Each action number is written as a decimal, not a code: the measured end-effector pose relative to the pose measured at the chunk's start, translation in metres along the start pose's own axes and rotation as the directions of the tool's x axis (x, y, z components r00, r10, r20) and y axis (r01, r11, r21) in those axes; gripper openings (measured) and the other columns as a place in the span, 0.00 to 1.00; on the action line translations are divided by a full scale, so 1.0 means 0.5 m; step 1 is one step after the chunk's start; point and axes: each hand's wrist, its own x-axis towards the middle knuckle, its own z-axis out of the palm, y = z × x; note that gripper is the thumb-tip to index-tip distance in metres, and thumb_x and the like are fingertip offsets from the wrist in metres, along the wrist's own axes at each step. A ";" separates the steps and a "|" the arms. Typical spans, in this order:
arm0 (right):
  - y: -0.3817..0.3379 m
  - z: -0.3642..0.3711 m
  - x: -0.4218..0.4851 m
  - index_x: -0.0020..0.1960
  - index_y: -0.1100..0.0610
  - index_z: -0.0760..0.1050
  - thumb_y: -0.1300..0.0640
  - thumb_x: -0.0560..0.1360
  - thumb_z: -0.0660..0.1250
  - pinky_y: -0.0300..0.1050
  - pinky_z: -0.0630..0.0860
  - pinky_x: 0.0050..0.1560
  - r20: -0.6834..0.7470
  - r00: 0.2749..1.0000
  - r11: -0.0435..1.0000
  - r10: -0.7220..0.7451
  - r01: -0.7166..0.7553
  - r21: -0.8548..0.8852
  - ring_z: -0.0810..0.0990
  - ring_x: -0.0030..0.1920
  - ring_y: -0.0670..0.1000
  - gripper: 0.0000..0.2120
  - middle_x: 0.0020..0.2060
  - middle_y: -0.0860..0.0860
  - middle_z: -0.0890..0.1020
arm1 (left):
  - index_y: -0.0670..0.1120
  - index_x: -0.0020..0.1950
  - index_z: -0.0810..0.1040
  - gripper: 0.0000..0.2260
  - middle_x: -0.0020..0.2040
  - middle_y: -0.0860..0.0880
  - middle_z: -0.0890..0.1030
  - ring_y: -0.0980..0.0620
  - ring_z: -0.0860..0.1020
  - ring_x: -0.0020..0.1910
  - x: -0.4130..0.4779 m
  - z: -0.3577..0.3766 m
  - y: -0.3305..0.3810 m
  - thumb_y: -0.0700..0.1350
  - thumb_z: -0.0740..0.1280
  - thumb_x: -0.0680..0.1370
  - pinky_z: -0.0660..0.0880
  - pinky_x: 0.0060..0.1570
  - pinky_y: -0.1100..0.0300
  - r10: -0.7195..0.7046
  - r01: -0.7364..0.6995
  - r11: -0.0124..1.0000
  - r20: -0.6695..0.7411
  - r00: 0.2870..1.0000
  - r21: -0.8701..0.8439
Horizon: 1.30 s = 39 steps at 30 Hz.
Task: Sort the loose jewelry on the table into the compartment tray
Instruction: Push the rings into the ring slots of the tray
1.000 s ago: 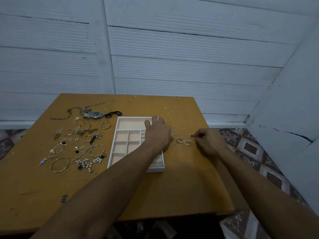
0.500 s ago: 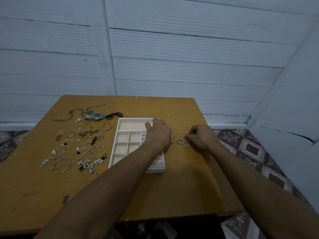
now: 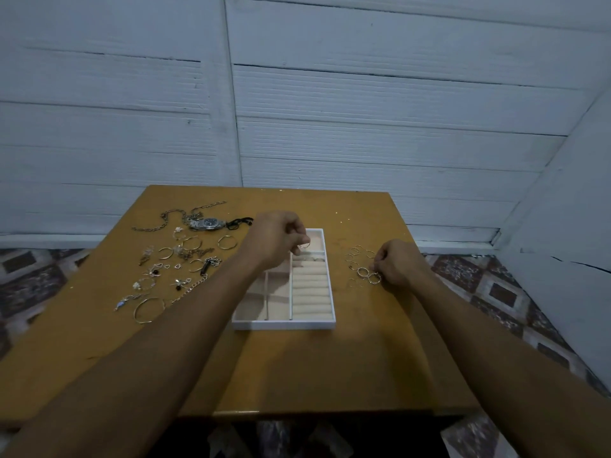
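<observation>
While the left hand is hovering over the far end of the white compartment tray, its grip is pinching a small ring above the tray's ring-roll section. Just right of the tray, the right hand is resting on the counter, its grip pressing together on one ring among the loose rings. Bracelets, chains and a watch are lying scattered to the tray's left.
</observation>
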 end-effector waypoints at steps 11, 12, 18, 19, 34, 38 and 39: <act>-0.047 -0.021 -0.037 0.38 0.53 0.75 0.61 0.74 0.71 0.38 0.71 0.35 -0.204 0.966 0.961 -0.156 0.196 0.197 0.75 0.34 0.41 0.08 0.32 0.42 0.77 | 0.43 0.46 0.83 0.03 0.36 0.49 0.84 0.60 0.82 0.31 -0.041 -0.031 -0.052 0.37 0.70 0.76 0.74 0.31 0.71 -0.011 0.009 0.999 0.053 0.999 0.031; -0.061 -0.023 -0.040 0.39 0.54 0.75 0.62 0.74 0.70 0.33 0.68 0.32 -0.203 0.963 0.950 -0.178 0.221 0.220 0.75 0.33 0.39 0.07 0.32 0.43 0.77 | 0.44 0.46 0.83 0.03 0.36 0.49 0.84 0.61 0.81 0.31 -0.042 -0.029 -0.051 0.38 0.70 0.76 0.73 0.30 0.73 -0.004 0.002 0.999 0.052 0.999 0.050; -0.135 -0.001 -0.063 0.41 0.57 0.78 0.67 0.74 0.67 0.36 0.71 0.34 -0.133 0.944 0.903 -0.302 0.328 0.278 0.77 0.36 0.47 0.07 0.35 0.50 0.81 | 0.46 0.46 0.84 0.03 0.39 0.53 0.82 0.58 0.77 0.37 -0.033 0.000 -0.053 0.42 0.71 0.75 0.73 0.39 0.65 0.062 -0.074 0.976 0.063 0.996 0.206; -0.141 0.006 -0.066 0.41 0.58 0.79 0.66 0.74 0.67 0.39 0.72 0.36 -0.135 0.939 0.901 -0.317 0.342 0.268 0.77 0.37 0.48 0.05 0.35 0.50 0.81 | 0.47 0.45 0.84 0.03 0.39 0.54 0.81 0.59 0.76 0.38 -0.029 0.007 -0.053 0.43 0.71 0.75 0.70 0.38 0.67 0.064 -0.077 0.970 0.064 0.996 0.231; -0.108 0.029 -0.066 0.45 0.51 0.81 0.57 0.75 0.68 0.50 0.80 0.44 -0.193 0.931 0.923 -0.309 0.342 0.174 0.79 0.41 0.46 0.04 0.40 0.47 0.83 | 0.51 0.52 0.84 0.07 0.47 0.50 0.82 0.50 0.74 0.50 -0.013 0.080 -0.057 0.48 0.67 0.78 0.72 0.46 0.55 0.191 -0.180 0.880 0.021 0.981 0.439; -0.100 0.027 -0.068 0.46 0.51 0.81 0.57 0.76 0.67 0.48 0.80 0.43 -0.200 0.934 0.930 -0.296 0.330 0.165 0.79 0.41 0.45 0.04 0.40 0.46 0.83 | 0.52 0.56 0.84 0.10 0.50 0.51 0.84 0.50 0.72 0.49 -0.015 0.067 -0.072 0.49 0.67 0.78 0.70 0.45 0.56 0.231 -0.233 0.852 0.062 0.971 0.469; -0.097 0.026 -0.068 0.46 0.51 0.81 0.57 0.76 0.67 0.47 0.79 0.43 -0.201 0.935 0.930 -0.292 0.327 0.167 0.79 0.41 0.45 0.04 0.40 0.46 0.83 | 0.53 0.57 0.83 0.10 0.51 0.51 0.84 0.49 0.71 0.49 -0.016 0.061 -0.075 0.49 0.67 0.78 0.70 0.45 0.56 0.240 -0.250 0.843 0.083 0.967 0.477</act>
